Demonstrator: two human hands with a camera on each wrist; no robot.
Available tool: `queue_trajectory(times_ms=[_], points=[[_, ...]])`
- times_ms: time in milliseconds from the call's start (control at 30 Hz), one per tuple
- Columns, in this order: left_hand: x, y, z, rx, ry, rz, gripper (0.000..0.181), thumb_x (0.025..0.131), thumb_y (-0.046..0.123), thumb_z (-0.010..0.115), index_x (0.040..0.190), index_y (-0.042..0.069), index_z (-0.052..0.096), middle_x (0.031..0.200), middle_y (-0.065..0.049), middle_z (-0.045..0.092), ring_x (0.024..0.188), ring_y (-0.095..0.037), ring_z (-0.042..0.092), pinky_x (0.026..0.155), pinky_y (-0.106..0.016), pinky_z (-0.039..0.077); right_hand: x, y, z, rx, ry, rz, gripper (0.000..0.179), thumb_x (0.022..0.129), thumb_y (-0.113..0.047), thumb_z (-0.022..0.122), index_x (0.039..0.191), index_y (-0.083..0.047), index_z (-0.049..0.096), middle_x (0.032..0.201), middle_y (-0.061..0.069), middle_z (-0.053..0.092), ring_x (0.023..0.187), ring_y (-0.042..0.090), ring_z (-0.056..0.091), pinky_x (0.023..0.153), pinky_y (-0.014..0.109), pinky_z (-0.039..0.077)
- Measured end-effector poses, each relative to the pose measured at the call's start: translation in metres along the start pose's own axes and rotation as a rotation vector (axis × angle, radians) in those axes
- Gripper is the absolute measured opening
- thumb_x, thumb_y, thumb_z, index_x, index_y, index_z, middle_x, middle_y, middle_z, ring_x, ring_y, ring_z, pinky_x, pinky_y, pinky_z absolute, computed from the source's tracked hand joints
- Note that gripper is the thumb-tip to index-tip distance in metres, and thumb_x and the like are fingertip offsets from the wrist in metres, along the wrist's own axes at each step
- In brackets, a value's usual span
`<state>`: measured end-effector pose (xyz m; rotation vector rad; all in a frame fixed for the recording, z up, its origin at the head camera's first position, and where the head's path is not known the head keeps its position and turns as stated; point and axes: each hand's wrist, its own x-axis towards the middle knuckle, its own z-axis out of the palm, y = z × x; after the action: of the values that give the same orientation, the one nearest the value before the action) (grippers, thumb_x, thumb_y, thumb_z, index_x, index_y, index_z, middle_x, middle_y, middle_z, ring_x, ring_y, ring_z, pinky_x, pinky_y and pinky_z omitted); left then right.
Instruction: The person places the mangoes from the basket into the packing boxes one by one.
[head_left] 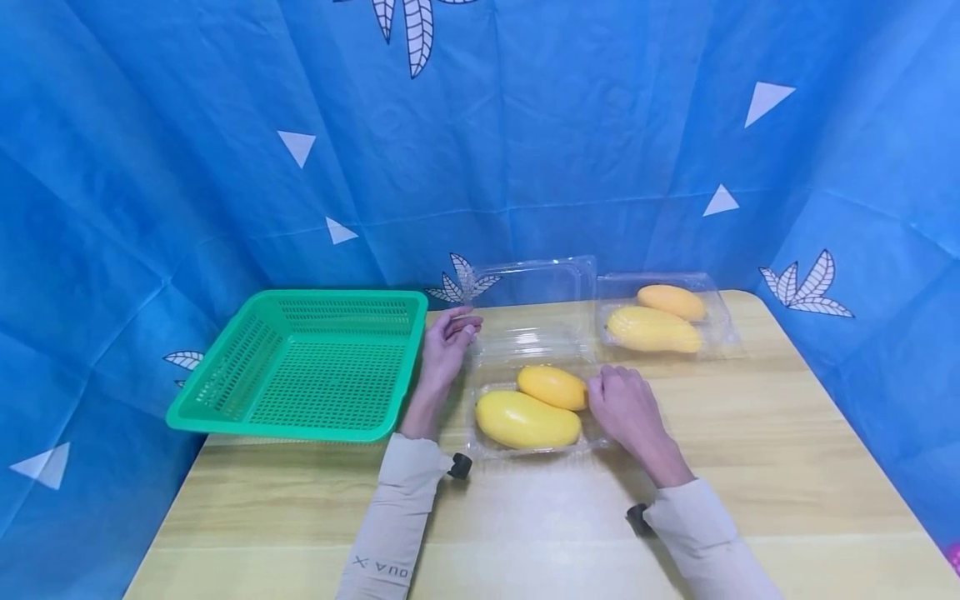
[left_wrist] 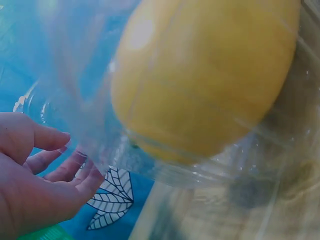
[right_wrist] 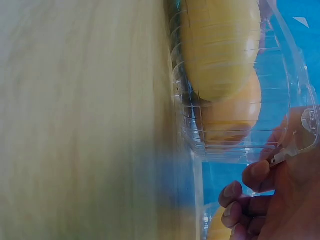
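Observation:
A clear plastic clamshell box (head_left: 474, 437) lies on the table with its lid (head_left: 536, 292) raised at the back. Inside are a large yellow mango (head_left: 527, 420) and a smaller, more orange mango (head_left: 552, 387). My right hand (head_left: 628, 408) is at the box's right side; in the right wrist view, its thumb and forefinger pinch the rim (right_wrist: 306, 142). My left hand (head_left: 444, 354) is beside the box's left side, between it and the green basket. Its fingers are loosely bent, holding nothing; whether they touch the plastic I cannot tell.
The green plastic basket (head_left: 408, 367) stands on the left of the wooden table (head_left: 787, 467). At the back right, a second clear box (head_left: 723, 329) holds two mangoes (head_left: 652, 329). A blue patterned curtain (head_left: 570, 142) hangs behind the table.

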<state>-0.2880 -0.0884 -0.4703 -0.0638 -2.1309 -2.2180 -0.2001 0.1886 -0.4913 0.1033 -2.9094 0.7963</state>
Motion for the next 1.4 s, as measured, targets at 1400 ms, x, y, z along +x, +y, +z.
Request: queue_trajectory(times_ms=[1400], points=[[-0.051,0.049,-0.012,0.565,-0.159,0.368,0.038,0.097,-0.006,0.060,0.133,0.005,0.061,0.138,-0.010,0.061,0.134,-0.026,0.051,0.108,-0.046,0.047,0.020,0.000,0.005,0.155,-0.102,0.112,0.038,0.109,-0.025,0.030,0.082,-0.008,0.051,0.071,0.010,0.048,0.064,0.026,0.048,0.061,0.038,0.045]])
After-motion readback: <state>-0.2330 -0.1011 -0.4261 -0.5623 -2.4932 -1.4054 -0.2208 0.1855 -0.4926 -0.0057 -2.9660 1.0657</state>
